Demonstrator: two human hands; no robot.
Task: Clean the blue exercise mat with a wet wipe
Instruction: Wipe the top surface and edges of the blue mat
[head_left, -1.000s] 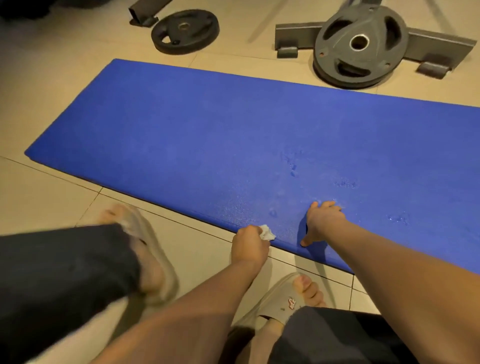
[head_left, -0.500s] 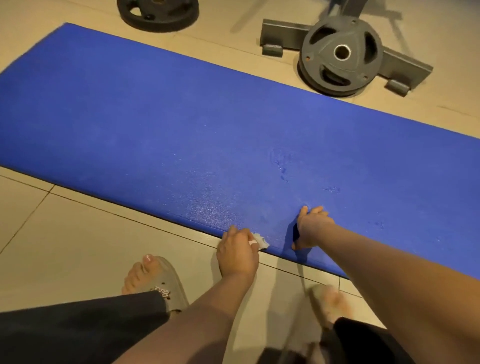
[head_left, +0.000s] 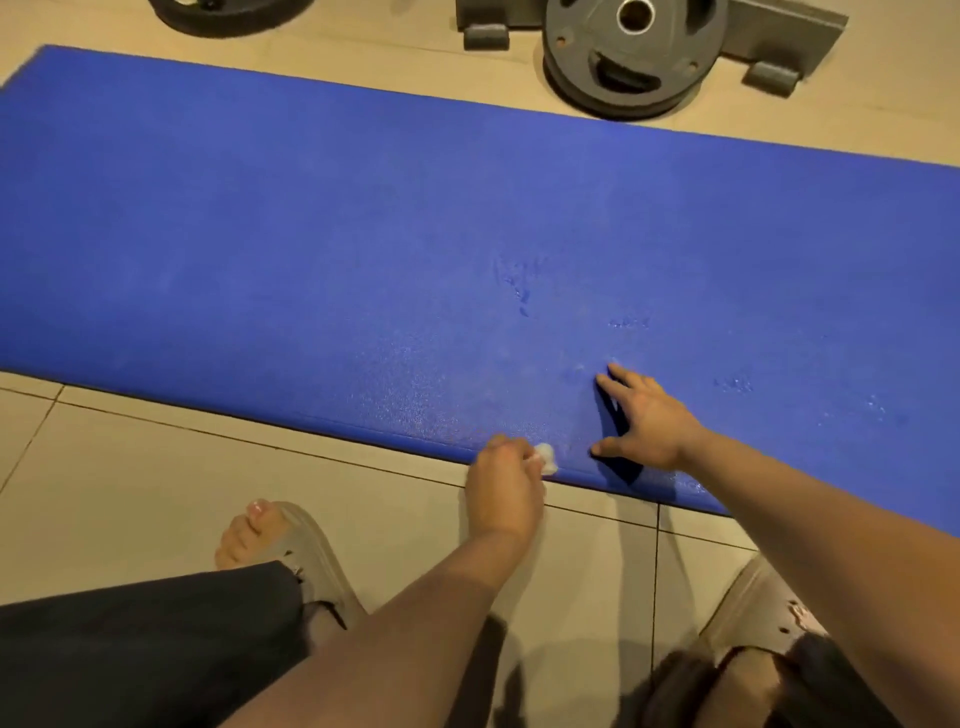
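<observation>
As the left hand (head_left: 504, 488) pinches a wipe (head_left: 546, 457), plates (head_left: 628, 62) lie beyond the mat (head_left: 363, 234)

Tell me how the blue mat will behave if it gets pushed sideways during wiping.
The blue mat lies flat with a thick rounded edge, so it is probably soft foam: floppy if lifted, light for its size. On the smooth floor tiles it may slide; the right hand braced on it, beside the wet wipe, probably guards against that.

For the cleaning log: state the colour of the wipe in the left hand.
White. The wet wipe pokes out of the left hand; head view.
</observation>
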